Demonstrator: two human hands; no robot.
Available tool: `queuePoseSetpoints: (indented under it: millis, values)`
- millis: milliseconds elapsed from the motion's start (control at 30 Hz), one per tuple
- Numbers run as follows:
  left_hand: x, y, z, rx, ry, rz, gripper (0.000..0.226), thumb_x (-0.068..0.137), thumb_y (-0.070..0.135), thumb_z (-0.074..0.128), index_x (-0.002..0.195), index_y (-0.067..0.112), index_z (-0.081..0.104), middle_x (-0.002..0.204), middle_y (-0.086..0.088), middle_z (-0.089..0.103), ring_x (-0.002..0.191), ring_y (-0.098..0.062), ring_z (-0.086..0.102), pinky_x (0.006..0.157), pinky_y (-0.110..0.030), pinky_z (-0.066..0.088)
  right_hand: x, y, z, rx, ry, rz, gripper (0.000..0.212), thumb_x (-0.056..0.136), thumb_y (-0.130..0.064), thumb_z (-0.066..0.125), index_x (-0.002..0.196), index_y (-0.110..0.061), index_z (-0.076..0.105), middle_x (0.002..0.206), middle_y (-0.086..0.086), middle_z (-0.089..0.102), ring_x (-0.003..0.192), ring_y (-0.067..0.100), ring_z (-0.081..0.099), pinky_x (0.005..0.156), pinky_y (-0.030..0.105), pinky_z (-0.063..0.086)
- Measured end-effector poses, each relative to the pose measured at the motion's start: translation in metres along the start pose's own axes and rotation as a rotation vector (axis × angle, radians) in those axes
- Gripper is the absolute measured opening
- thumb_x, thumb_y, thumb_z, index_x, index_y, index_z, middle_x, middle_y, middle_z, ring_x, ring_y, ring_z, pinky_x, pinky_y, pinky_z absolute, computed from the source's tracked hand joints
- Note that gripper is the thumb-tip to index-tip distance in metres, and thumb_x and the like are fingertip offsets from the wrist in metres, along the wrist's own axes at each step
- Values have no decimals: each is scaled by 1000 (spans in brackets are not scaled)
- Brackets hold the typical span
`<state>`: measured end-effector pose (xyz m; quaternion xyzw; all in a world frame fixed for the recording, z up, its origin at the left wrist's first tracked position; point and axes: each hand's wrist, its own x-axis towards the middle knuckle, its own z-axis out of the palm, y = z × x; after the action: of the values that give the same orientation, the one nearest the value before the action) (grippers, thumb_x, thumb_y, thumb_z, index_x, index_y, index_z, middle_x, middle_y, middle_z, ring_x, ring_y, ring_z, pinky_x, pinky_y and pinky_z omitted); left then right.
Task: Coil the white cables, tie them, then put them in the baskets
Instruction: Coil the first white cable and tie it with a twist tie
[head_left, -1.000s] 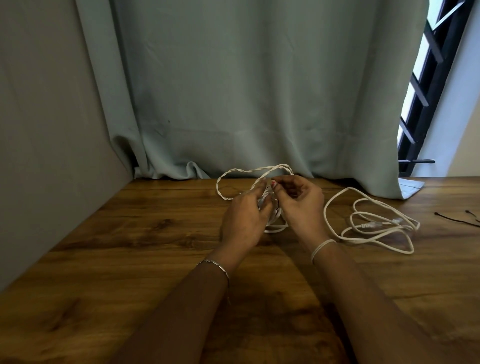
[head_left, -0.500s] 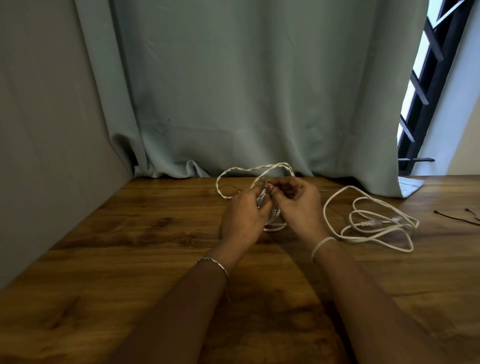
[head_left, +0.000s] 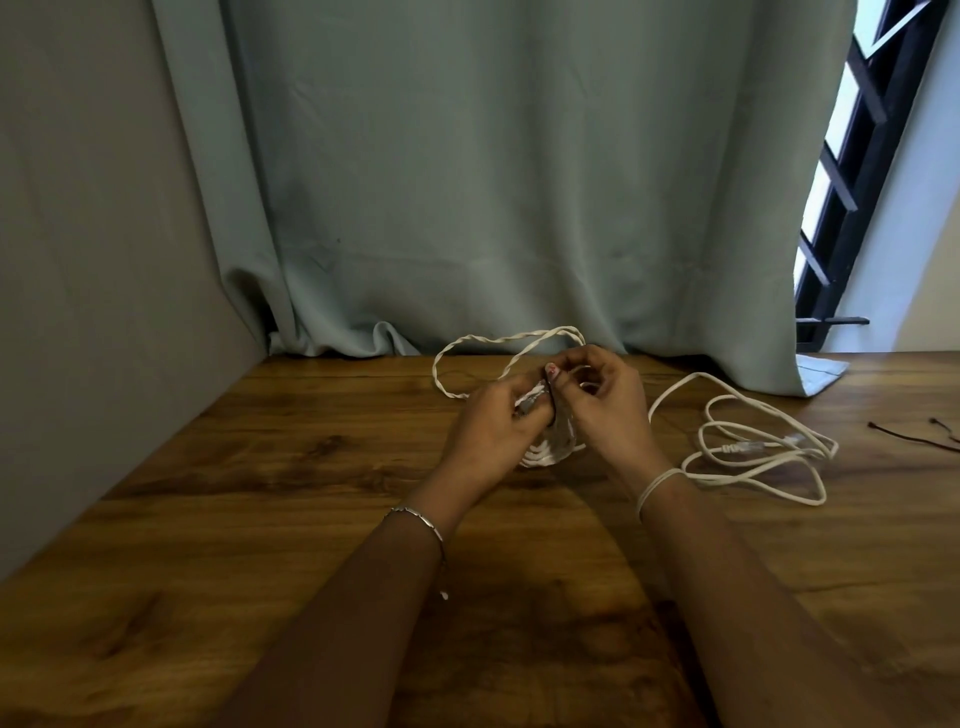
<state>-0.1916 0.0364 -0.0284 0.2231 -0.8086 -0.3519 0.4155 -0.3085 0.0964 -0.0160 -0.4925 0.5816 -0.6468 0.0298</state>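
Observation:
A coiled white cable (head_left: 548, 451) hangs between my two hands over the middle of the wooden table (head_left: 260, 493). My left hand (head_left: 488, 431) grips the coil's upper part. My right hand (head_left: 602, 400) pinches a thin dark tie (head_left: 552, 408) that runs over the coil. A twisted white cable loop (head_left: 467, 348) lies behind my hands near the curtain. Another loose white cable (head_left: 753, 447) with a clear plug lies on the table to the right. No basket is in view.
A grey-green curtain (head_left: 493, 182) hangs along the table's far edge, and a grey wall (head_left: 104, 260) borders the left side. Thin dark ties (head_left: 914, 436) lie at the far right. A barred window (head_left: 862, 156) shows at the upper right.
My hands have stayed at the coil; the right hand's fingers have shifted slightly up and to the right, and the dark tie now shows over the coil.

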Motion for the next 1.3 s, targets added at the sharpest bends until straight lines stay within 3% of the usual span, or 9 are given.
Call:
queuePoseSetpoints:
  millis: [167, 267, 367, 500, 633, 833, 967, 1167, 1300]
  values:
    - [3, 3, -1, -238, -128, -87, 27, 94, 15, 55, 119, 20, 61, 115, -4, 69, 104, -17, 66, 92, -40, 54, 0, 1, -1, -62, 6, -18, 8, 89, -8, 62, 87, -16, 62, 87, 5, 67, 84, 22, 65, 72, 33, 53]
    - [4, 1, 0, -356, -146, -201, 34, 91, 20, 58, 124, 14, 53, 113, -8, 66, 104, -22, 65, 87, -34, 53, 0, 1, -2, -10, -1, -15, 6, 92, -8, 59, 91, -13, 60, 88, 8, 68, 84, 20, 65, 70, 29, 53]
    - [5, -2, -1, -389, -139, -260, 42, 78, 34, 62, 117, 20, 55, 103, -3, 67, 101, -23, 65, 90, -39, 51, 1, 1, -5, 50, 11, -13, 12, 93, -4, 56, 89, -15, 58, 86, 8, 69, 79, 13, 68, 67, 20, 51]
    - [5, -1, 0, -412, -173, -262, 26, 91, 24, 59, 116, 17, 54, 96, -2, 67, 95, -19, 64, 89, -38, 50, 1, 4, -6, 40, 18, -31, 14, 94, -2, 53, 92, -15, 56, 80, 1, 69, 75, 11, 68, 70, 27, 54]
    - [3, 4, -2, -402, -190, -241, 23, 99, 18, 51, 120, 9, 50, 94, 0, 63, 91, -13, 59, 88, -32, 48, 3, 7, -7, -95, 76, -45, 20, 95, -9, 53, 90, -28, 53, 82, -2, 69, 75, 19, 67, 74, 44, 55]
    - [0, 4, 1, -376, -202, -260, 35, 95, 35, 57, 122, 14, 48, 116, -9, 66, 107, -20, 64, 98, -39, 50, 0, 4, -8, -264, 87, -99, 10, 97, -13, 48, 100, -23, 48, 90, 0, 66, 83, 17, 63, 74, 35, 50]
    - [-1, 6, 0, -446, -212, -221, 26, 96, 21, 57, 121, 19, 49, 108, -7, 68, 93, -14, 67, 81, -27, 54, 3, 4, -8, -320, 121, -150, 5, 95, -16, 53, 96, -21, 53, 93, -3, 61, 84, 16, 58, 75, 39, 49]
    - [0, 11, -1, -492, -212, -230, 18, 94, 18, 60, 111, 13, 60, 101, -13, 70, 86, -19, 66, 79, -31, 54, 4, -2, -12, -320, 226, -196, 2, 93, -13, 57, 93, -16, 57, 94, -8, 52, 82, 12, 52, 74, 40, 49]
    - [-1, 14, -1, -522, -211, -257, 8, 91, 14, 64, 97, 12, 62, 84, -11, 68, 63, -12, 64, 56, -20, 51, 3, -4, -13, -295, 293, -167, 2, 94, -17, 56, 95, -15, 57, 95, -8, 52, 83, 15, 54, 72, 41, 49]
